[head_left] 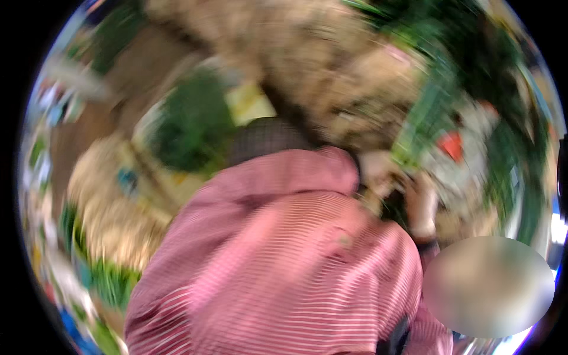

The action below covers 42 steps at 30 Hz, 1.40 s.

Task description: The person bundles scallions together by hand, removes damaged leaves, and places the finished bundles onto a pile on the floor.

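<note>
Both my hands meet right of the middle, past my pink striped sleeves, and the picture is smeared by motion. My left hand is closed at the lower, pale end of a bunch of long green stalks, which look like spring onions or leeks. Facing it, my right hand has its fingers bent in against the same end. Whatever lies between the fingertips is too blurred to make out. The stalks run up and to the right, away from my hands.
A large tan, root-like heap fills the far middle. Dark green leaves lie at the far right, near a red-orange piece on a pale grey patch. To the left are a green leafy pile and a straw-coloured bundle.
</note>
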Each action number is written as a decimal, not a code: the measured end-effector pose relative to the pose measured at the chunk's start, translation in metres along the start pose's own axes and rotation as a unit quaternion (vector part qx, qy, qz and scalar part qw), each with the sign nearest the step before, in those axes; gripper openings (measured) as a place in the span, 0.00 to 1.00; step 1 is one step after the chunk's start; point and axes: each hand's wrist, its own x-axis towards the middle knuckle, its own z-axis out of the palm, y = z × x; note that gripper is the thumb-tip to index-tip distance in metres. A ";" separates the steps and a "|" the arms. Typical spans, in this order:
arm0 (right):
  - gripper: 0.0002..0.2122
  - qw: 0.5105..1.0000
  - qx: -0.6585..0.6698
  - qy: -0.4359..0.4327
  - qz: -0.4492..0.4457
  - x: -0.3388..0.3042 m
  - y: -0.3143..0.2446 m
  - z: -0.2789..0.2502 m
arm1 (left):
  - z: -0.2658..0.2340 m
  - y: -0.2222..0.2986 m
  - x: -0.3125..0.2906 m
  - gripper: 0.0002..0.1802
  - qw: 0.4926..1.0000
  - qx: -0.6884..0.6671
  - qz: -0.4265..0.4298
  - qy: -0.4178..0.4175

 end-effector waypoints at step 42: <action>0.13 0.963 0.159 0.081 0.203 -0.003 0.071 -0.026 | 0.026 0.077 0.050 0.25 0.908 -0.252 -0.252 0.221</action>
